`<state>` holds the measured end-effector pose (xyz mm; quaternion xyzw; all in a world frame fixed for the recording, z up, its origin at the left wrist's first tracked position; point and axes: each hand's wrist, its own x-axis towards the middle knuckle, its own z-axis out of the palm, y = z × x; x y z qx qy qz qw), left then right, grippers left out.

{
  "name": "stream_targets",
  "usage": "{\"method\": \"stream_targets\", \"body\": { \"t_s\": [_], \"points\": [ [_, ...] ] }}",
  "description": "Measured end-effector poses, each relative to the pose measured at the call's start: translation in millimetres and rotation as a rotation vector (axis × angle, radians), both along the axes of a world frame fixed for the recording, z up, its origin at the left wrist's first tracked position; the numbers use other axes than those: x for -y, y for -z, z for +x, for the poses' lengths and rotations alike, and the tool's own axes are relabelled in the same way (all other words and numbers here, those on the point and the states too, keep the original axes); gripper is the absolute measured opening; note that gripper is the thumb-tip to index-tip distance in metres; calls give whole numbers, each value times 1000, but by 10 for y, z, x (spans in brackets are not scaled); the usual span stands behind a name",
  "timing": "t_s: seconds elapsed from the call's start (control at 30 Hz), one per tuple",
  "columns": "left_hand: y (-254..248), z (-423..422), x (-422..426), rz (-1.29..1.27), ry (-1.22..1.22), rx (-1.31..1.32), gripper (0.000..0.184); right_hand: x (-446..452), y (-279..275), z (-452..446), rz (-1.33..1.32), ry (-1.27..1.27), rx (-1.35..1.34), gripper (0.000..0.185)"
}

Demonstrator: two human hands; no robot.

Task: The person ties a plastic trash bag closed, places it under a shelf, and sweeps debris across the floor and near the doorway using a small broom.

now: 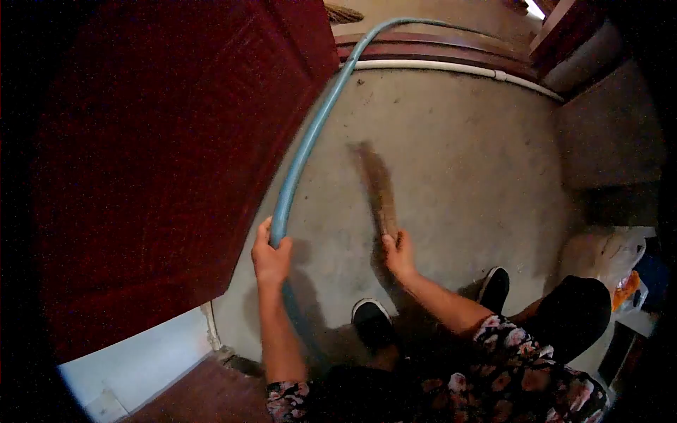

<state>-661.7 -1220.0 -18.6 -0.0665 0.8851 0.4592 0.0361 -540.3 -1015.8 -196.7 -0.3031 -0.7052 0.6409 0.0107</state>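
Note:
My left hand (271, 257) is wrapped round a blue-green hose (310, 137), which runs up from it, curves over the door sill and trails off at the top right. Below that hand the hose continues beside my forearm, dim and partly hidden. A brown brush-like bundle (379, 185), blurred at its far end, is gripped in my right hand (400, 255). It points up and slightly left, above the grey floor and apart from the hose.
A dark red door (176, 141) fills the left side. A white pipe (437, 66) lies along the red sill (444, 46). Another straw bundle (344, 13) is beyond it. My dark shoes (371, 321) are on the concrete floor (465, 176). Plastic bags (620, 257) stand at right.

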Motion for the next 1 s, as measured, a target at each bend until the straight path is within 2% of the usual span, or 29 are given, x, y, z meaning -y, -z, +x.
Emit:
{"method": "stream_targets", "body": {
  "t_s": [0.07,0.1,0.13,0.17,0.2,0.23,0.27,0.3,0.4,0.47,0.53,0.6,0.63,0.7,0.77,0.83,0.9,0.93,1.0],
  "points": [
    [-69,-67,-2,-93,-34,74,30,-57,-240,71,-170,180,-4,41],
    [-20,-108,51,-77,-27,64,30,44,-181,121,-26,179,-37,40],
    [37,-137,136,-111,5,51,30,124,-742,57,-201,104,104,44],
    [69,-163,189,-148,39,35,31,391,-164,104,44,82,-112,44],
    [54,-181,211,-145,50,25,31,529,-485,17,-74,-42,-11,32],
    [20,-193,236,-194,64,36,31,749,-247,-55,-12,-150,-57,37],
    [-9,-197,253,-246,75,45,32,877,-448,-156,44,-237,-47,39],
    [-16,-203,269,-248,85,37,32,1029,-282,-282,-5,-352,-30,42],
    [-80,-168,269,-291,88,84,35,1067,-302,-716,66,-462,51,42],
    [-60,-134,288,-280,98,-13,39,1001,-14,-1042,51,-272,35,40],
    [-103,-115,255,-265,110,11,44,523,-236,-1213,-5,-79,98,40],
    [-34,-129,293,-298,110,47,40,209,-106,-1254,-94,179,131,36],
    [61,-167,310,-301,118,30,40,80,-82,-1174,-98,188,116,36],
    [129,-135,353,-307,162,-67,30,6,-97,-883,54,467,-86,43],
    [-102,25,168,-401,151,-15,26,68,-392,-506,-95,518,-47,44],
    [-251,75,59,-457,154,71,23,419,-358,-134,-195,370,-56,45],
    [-285,232,-33,-521,142,75,24,817,-221,237,53,285,-285,42],
    [-352,286,-69,-588,153,89,24,866,-206,359,20,298,-293,42],
    [-221,218,86,-761,216,114,28,833,-137,546,-145,-66,-19,41]
  ]
}}
